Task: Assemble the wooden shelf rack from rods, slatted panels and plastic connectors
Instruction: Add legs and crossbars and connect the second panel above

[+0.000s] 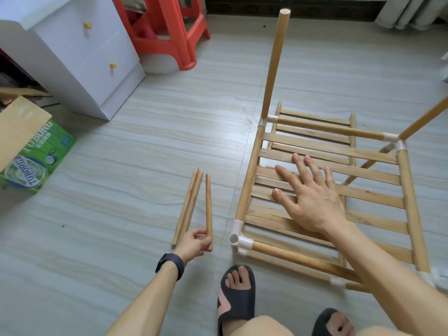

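The partly built rack [249, 175] stands on the floor at the right: a rod frame joined by white plastic connectors, with a slatted panel [368, 195] laid in it. Another slatted panel shows beneath. My right hand [308, 195] lies flat on the upper panel with its fingers spread. An upright rod [275, 61] rises from the far left connector, and a second one leans up at the far right corner [424, 120]. The near left connector [238, 236] has an open socket. My left hand [196, 242] pinches the near end of a loose rod [208, 204]. Two more loose rods [188, 204] lie beside it.
A white drawer cabinet [80, 57] stands at the far left, with orange plastic stools [169, 35] behind it. A green cardboard box [31, 154] with open flaps sits at the left edge. My feet in dark slippers [236, 294] are just in front of the rack.
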`<action>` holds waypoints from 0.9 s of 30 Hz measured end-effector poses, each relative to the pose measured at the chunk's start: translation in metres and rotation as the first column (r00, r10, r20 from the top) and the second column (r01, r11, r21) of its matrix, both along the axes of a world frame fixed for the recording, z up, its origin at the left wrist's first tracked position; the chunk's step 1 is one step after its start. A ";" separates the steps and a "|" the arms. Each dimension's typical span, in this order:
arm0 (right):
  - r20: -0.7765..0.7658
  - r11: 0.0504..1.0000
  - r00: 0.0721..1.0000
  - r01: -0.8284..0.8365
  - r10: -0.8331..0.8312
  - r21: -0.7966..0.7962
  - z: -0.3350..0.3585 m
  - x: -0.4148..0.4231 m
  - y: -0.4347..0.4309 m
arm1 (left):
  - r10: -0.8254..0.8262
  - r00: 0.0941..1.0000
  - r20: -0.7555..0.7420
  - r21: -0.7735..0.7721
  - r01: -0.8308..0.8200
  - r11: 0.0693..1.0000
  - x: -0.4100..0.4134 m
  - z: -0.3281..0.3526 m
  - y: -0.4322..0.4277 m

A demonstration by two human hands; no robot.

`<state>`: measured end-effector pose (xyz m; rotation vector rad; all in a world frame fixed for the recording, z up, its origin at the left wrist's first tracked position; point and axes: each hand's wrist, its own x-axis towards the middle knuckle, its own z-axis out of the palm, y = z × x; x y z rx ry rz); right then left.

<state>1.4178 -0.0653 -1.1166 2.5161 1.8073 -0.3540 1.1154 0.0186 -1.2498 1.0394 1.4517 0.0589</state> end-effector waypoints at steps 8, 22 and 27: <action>-0.336 0.996 0.937 0.085 -0.092 -0.037 0.051 -0.013 0.013 | -0.163 0.879 0.449 0.162 0.099 0.982 -0.007 0.159 0.010; -0.957 0.810 -0.239 0.587 0.167 -0.006 0.160 -0.088 0.011 | -0.525 0.851 -0.023 0.528 0.456 0.716 0.000 0.158 -0.042; -0.957 0.820 -0.142 0.556 0.253 0.134 0.152 -0.107 0.008 | -0.512 0.853 -0.106 0.574 0.473 0.669 0.007 0.128 -0.059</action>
